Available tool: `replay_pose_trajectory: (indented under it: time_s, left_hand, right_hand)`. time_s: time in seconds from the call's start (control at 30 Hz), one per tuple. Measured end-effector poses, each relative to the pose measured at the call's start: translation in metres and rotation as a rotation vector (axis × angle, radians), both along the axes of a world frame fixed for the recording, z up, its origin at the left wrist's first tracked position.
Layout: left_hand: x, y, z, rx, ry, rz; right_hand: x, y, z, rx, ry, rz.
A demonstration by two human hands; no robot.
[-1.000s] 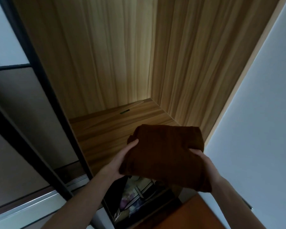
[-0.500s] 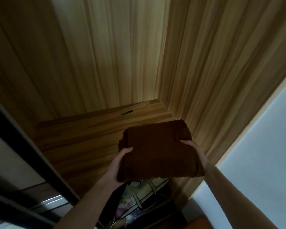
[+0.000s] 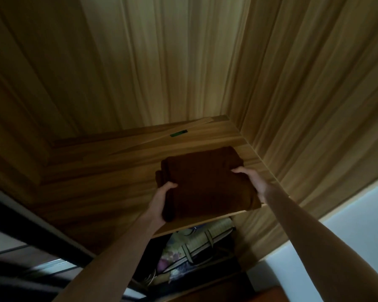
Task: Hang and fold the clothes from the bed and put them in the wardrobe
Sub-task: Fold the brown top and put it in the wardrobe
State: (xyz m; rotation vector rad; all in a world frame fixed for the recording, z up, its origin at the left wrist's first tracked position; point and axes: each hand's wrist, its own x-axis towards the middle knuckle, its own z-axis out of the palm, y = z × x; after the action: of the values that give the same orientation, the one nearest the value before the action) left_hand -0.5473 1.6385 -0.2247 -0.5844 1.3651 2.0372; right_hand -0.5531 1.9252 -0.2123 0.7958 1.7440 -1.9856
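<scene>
Overhead, roughly, is where the camera looks: up into a wooden wardrobe compartment in dim, warm light.
Garment: a folded dark brown garment (image 3: 205,184), a thick rectangular bundle, lies at the right front of the wooden shelf (image 3: 109,177), its near edge at or just over the shelf's front lip; whether its full weight is on the board cannot be told.
Left hand: the left hand (image 3: 162,201) grips the bundle's near left corner, thumb curled over the top face, the other fingers hidden beneath the cloth.
Right hand: the right hand (image 3: 252,179) holds the bundle's right edge, fingers curled onto the top near the far right corner, palm against the side.
Arms: both bare forearms reach up from the lower edge of the view, well apart, with the garment between the hands.
Wardrobe interior: the back panel (image 3: 153,66) and right side wall (image 3: 310,88) show vertical wood grain and meet in a corner behind the garment.
Small item: a small green object (image 3: 178,133) lies near the back of the shelf, apart from the garment; too small to identify.
Below the shelf: a patterned fabric storage bag (image 3: 196,243) with pale straps sits in the lower compartment, partly in shadow.
Left edge: a dark sliding-door frame (image 3: 31,227) crosses the lower left.
Right edge: a pale wall (image 3: 349,232) borders the wardrobe's outer side.
</scene>
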Motion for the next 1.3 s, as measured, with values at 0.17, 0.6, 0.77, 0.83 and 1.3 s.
replay_pose_trajectory:
  time_s: [0.17,0.6,0.77,0.83,1.3]
  left_hand:
    - [-0.013,0.003,-0.007,-0.221,0.082,-0.026]
    - [0.000,0.034,-0.026,-1.431,1.133,-0.494]
    - [-0.006,0.026,-0.041,-1.427,1.181,-0.524]
    - [-0.009,0.024,-0.044,-1.408,1.182,-0.526]
    - [0.024,-0.005,0.034,-1.048,1.410,-0.292]
  right_hand:
    - [-0.010,0.002,-0.009,0.106,0.092,0.021]
    - [0.026,-0.038,-0.041,1.222,0.660,0.343]
    - [0.028,-0.033,-0.055,1.255,0.636,0.347]
    - [0.027,-0.033,-0.056,1.262,0.628,0.353]
    - [0.082,-0.052,0.029,1.089,0.903,0.063]
